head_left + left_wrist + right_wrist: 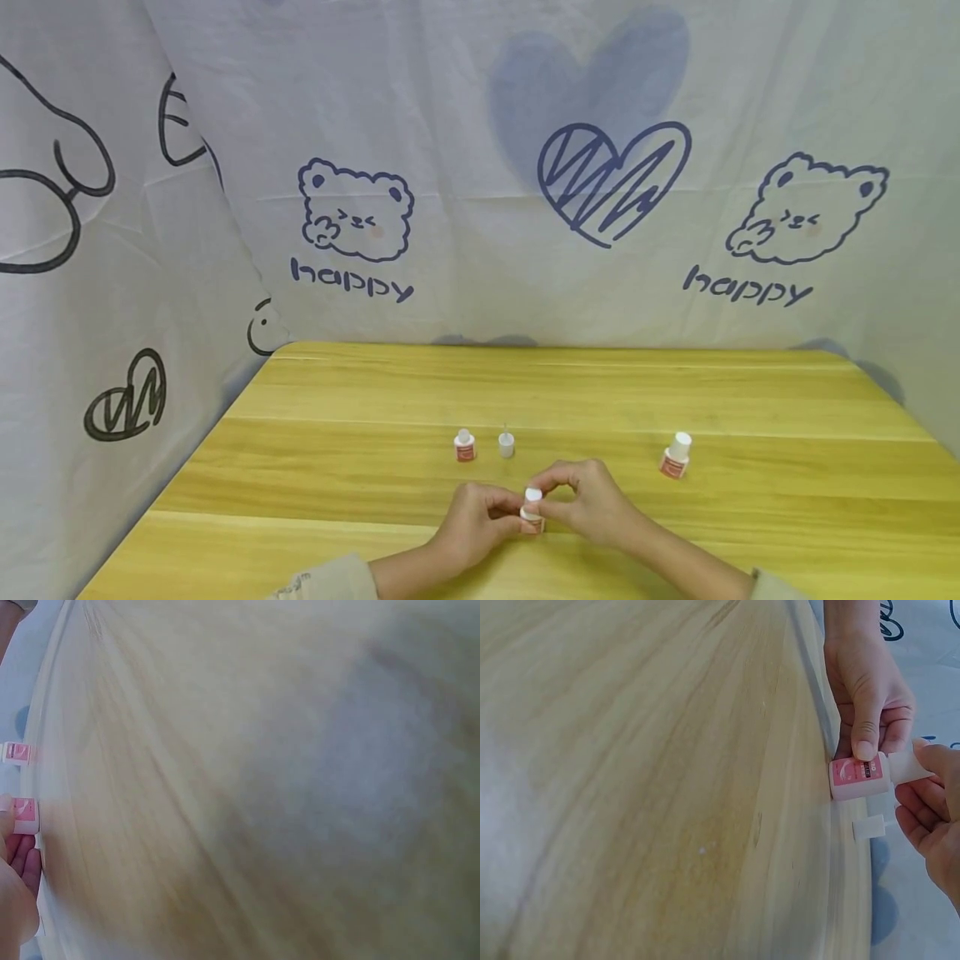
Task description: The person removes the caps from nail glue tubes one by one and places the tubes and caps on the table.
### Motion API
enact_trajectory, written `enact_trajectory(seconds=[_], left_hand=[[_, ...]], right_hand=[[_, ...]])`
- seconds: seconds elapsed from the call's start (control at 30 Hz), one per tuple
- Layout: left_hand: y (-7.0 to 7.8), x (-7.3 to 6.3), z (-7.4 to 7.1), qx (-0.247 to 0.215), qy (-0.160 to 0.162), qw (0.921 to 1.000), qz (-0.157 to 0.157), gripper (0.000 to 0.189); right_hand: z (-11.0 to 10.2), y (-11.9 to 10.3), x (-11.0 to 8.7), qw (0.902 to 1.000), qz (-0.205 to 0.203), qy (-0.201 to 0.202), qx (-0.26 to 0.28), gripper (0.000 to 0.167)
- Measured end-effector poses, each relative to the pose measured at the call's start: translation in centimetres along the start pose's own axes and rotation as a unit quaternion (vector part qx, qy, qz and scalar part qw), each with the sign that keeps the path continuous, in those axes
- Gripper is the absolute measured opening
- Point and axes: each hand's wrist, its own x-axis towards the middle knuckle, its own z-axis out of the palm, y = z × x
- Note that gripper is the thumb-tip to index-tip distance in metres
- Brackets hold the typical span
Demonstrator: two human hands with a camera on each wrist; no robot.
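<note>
Your left hand (474, 531) is pinching the body of the little pink-labelled bottle (859, 780), your right hand (592, 505) its white cap (908, 768). Bottle's upright low over the table (337, 467); can't tell if it's touching. Squeeze too hard and it could dribble imo; too loose and it might spin. Further out, the loose stemmed cap (506, 446) stands stem-up beside a seemingly uncapped bottle (465, 448), so a knuckle could topple either. Capped bottle (675, 457) sits well off right. Label print's too blurry to read; backdrop cloth (472, 275) says "happy" twice.
</note>
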Motion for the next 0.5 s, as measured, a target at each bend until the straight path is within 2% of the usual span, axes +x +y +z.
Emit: enact_trajectory(seconds=[0.2, 0.37, 0.5], left_hand=[[0.0, -0.1, 0.0, 0.017, 0.012, 0.9997, -0.01, 0.018], [-0.1, -0.1, 0.1, 0.017, 0.018, 0.9996, -0.014, 0.017], [-0.1, -0.1, 0.1, 0.019, 0.019, 0.9996, -0.012, 0.019]], right_hand=[[0.2, 0.1, 0.0, 0.9998, -0.019, 0.001, -0.006, 0.016], [0.7, 0.2, -0.1, 0.9984, -0.029, 0.04, -0.026, 0.013], [1.0, 0.3, -0.2, 0.9966, -0.022, 0.069, -0.04, 0.013]])
